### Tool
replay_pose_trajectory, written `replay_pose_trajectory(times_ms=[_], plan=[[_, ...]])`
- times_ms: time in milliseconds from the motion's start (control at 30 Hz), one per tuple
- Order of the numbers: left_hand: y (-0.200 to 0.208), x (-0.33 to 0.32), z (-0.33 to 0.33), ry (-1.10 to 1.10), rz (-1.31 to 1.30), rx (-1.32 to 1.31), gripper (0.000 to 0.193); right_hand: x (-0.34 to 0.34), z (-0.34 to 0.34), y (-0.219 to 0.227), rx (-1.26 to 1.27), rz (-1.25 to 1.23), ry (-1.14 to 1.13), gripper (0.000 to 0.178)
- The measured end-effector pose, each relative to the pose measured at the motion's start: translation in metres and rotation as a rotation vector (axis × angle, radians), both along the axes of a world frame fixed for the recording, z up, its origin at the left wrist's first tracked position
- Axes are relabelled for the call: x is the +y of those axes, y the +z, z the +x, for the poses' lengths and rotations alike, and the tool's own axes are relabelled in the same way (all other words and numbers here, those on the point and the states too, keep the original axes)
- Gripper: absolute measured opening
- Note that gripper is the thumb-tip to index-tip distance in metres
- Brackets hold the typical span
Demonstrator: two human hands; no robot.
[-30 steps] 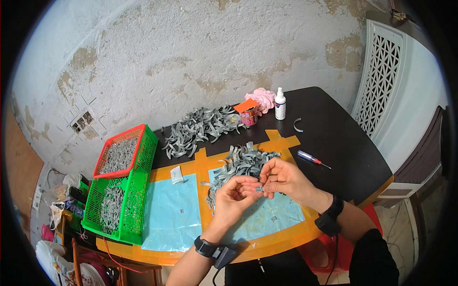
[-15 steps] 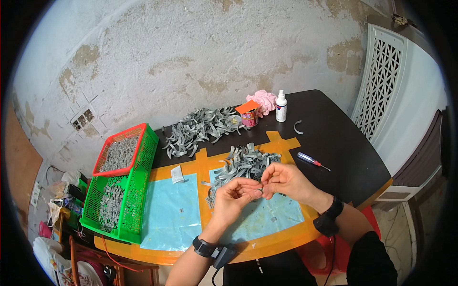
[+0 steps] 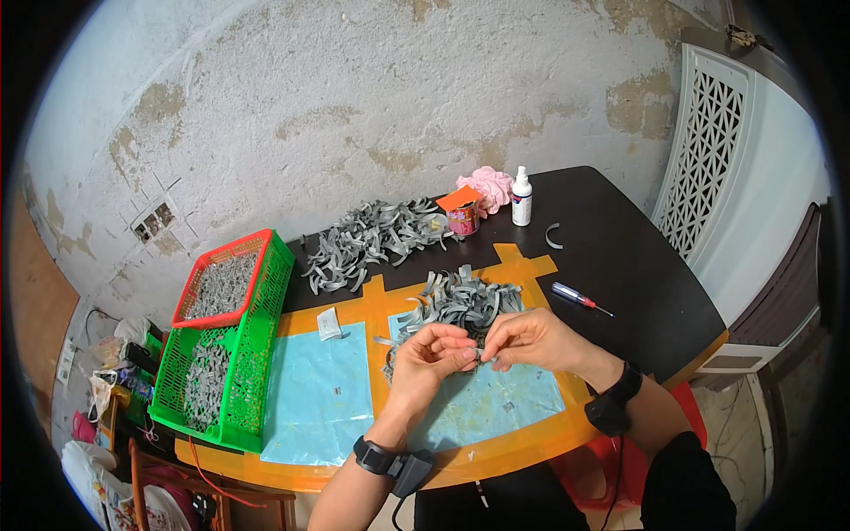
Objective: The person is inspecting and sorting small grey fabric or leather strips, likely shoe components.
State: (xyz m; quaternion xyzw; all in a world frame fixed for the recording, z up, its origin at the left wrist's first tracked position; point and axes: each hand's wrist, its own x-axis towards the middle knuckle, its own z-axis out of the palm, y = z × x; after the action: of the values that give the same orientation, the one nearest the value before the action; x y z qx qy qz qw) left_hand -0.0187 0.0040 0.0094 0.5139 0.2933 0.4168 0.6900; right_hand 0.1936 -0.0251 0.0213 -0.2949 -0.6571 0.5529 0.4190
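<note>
Over the right blue sheet (image 3: pixel 469 425), my left hand (image 3: pixel 432 361) and my right hand (image 3: pixel 537 342) meet fingertip to fingertip. Both are closed in a pinch on a small grey piece (image 3: pixel 479 356), mostly hidden by the fingers, so its exact kind cannot be made out. Just beyond my hands lies a heap of curved grey strips (image 3: pixel 465 299), partly covered by my fingers. Farther back, against the wall, spreads a larger pile of the same curved strips (image 3: pixel 367 239).
At left, a red basket (image 3: pixel 268 257) of small grey pieces rests on a green basket (image 3: pixel 232 403) holding more. A screwdriver (image 3: pixel 580 298), white bottle (image 3: pixel 521 202), red can (image 3: pixel 462 219), pink cloth (image 3: pixel 490 186) and single curved strip (image 3: pixel 552 237) are on the dark table (image 3: pixel 620 230).
My right hand has shifted slightly down, its fingers lower against the left fingertips. My left hand has moved slightly left. The piles and baskets stay as they were.
</note>
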Motion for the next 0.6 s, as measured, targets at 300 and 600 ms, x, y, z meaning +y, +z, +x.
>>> replay_pose_trajectory(times_ms=[300,600], plan=[[-0.0029,-0.0017,-0.0004,-0.018,0.0,0.002,0.019,0.0014,0.002,0.0003,-0.033,-0.17,0.042,0.007],[-0.0008,-0.005,-0.0006,-0.085,-0.035,-0.044,0.017,-0.0018,-0.0024,0.0065,0.072,-0.22,0.003,0.012]])
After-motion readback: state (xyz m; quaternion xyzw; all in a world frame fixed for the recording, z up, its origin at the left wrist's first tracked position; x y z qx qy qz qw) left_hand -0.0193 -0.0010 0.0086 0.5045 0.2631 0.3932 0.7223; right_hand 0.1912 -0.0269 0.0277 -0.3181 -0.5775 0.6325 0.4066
